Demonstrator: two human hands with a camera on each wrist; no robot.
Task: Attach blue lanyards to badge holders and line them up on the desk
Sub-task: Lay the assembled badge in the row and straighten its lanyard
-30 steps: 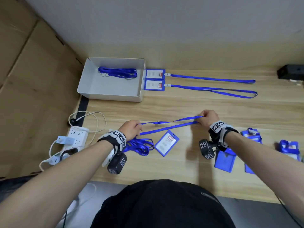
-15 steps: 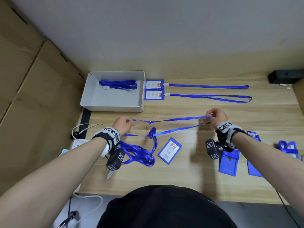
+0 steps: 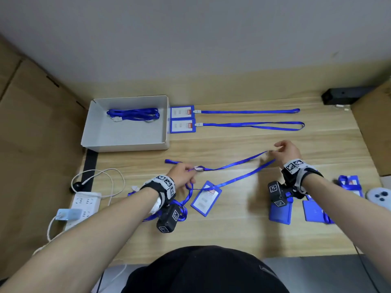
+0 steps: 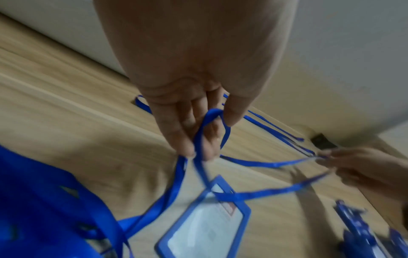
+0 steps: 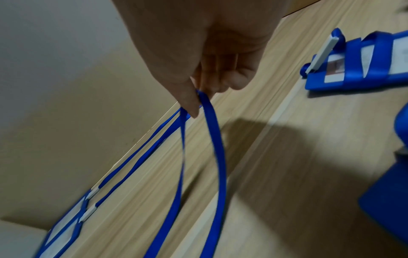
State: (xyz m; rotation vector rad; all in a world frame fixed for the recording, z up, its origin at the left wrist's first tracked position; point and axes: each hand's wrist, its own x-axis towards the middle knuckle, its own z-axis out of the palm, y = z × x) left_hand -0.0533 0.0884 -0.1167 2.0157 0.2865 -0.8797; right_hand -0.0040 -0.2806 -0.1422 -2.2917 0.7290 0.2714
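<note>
A blue lanyard stretches above the desk between my two hands. My left hand pinches its clip end; my right hand pinches the loop end. The lanyard's lower strand crosses over a loose blue badge holder lying face up on the desk between my hands, seen close in the left wrist view. Two finished badge holders with straight lanyards lie in a row at the back.
A grey box at the back left holds a bundled lanyard. More lanyards lie tangled under my left wrist. Blue holders lie at the right, and a power strip with cables at the left. A black device sits at the back right.
My left hand has moved right and nearer along the lanyard to its clip end. My right hand has lifted its end slightly farther back. The strand now crosses the loose holder.
</note>
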